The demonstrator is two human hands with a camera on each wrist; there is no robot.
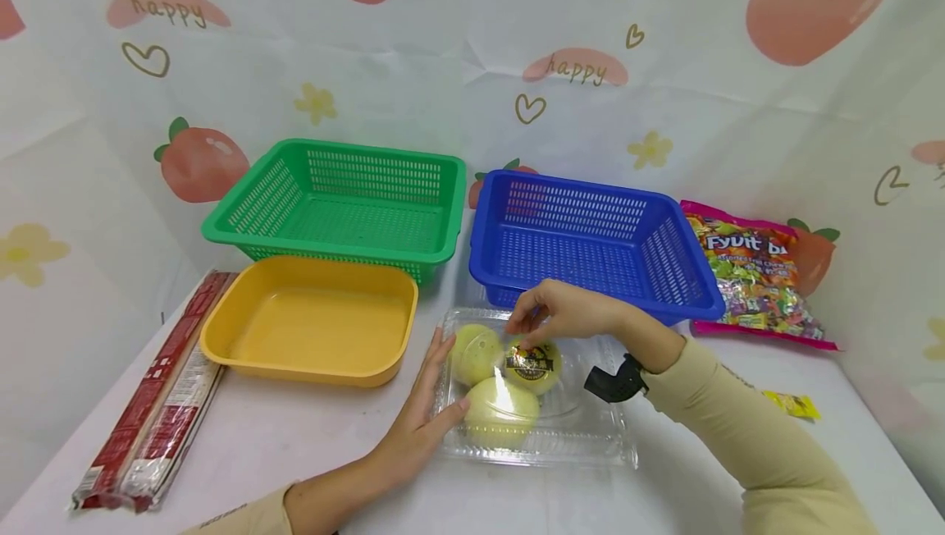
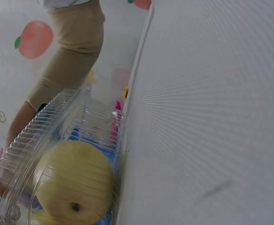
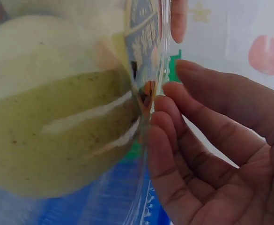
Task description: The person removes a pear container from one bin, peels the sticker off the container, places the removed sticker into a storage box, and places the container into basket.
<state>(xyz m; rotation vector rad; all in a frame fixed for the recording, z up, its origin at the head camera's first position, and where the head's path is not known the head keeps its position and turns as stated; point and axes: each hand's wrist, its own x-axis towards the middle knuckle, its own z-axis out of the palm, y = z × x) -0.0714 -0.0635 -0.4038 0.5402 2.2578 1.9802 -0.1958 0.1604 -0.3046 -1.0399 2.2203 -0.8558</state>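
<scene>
A clear plastic clamshell box holds three round, pale yellow fruits, which look like pears. A black and gold label is on the lid above one of them. My left hand rests against the box's left side, its fingers stretched along the edge and the thumb over the lid. From above, my right hand reaches to the lid beside the label. In the right wrist view its bent fingertips touch the plastic, with the thumb held apart. Most of the left hand is outside the left wrist view.
Behind the box stand a blue basket and a green basket. A yellow tub is at the left, beside long red packets. A candy bag leans at the back right; a small yellow wrapper lies nearer.
</scene>
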